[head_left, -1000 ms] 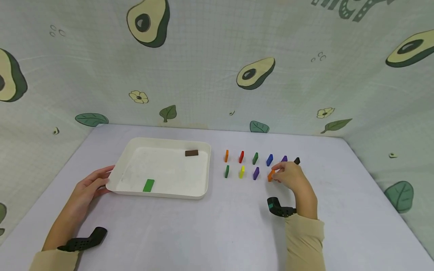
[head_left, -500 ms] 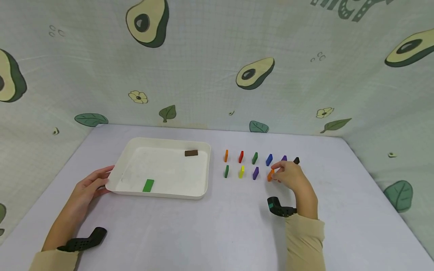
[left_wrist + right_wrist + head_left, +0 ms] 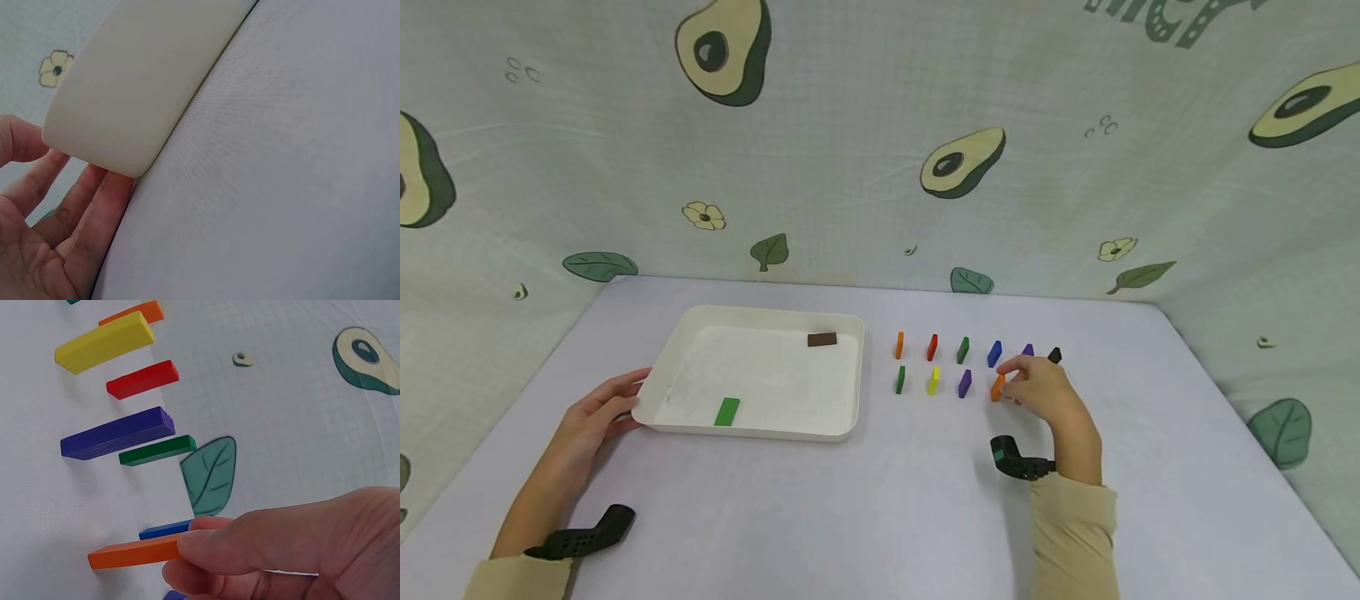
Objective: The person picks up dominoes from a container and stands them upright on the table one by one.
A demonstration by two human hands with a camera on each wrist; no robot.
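Note:
In the head view, my right hand (image 3: 1047,390) pinches the upper end of an orange domino block (image 3: 997,387) between thumb and fingers. The block (image 3: 134,553) stands upright at the right of the front row. Nearest to it are a purple block (image 3: 965,384) in the same row and a blue block (image 3: 995,354) behind. My left hand (image 3: 597,417) touches the left end of a white tray (image 3: 748,432), its fingers fairly straight against the outer wall. The left wrist view shows those fingers (image 3: 84,200) along the tray's end wall, with the thumb near the rim.
Yellow (image 3: 933,381) and green (image 3: 900,380) blocks continue the front row. The back row has orange (image 3: 899,346), red (image 3: 932,347), green (image 3: 963,350), purple (image 3: 1027,350) and black (image 3: 1055,356) blocks. A brown block (image 3: 822,340) and a bright green block (image 3: 727,412) lie in the tray.

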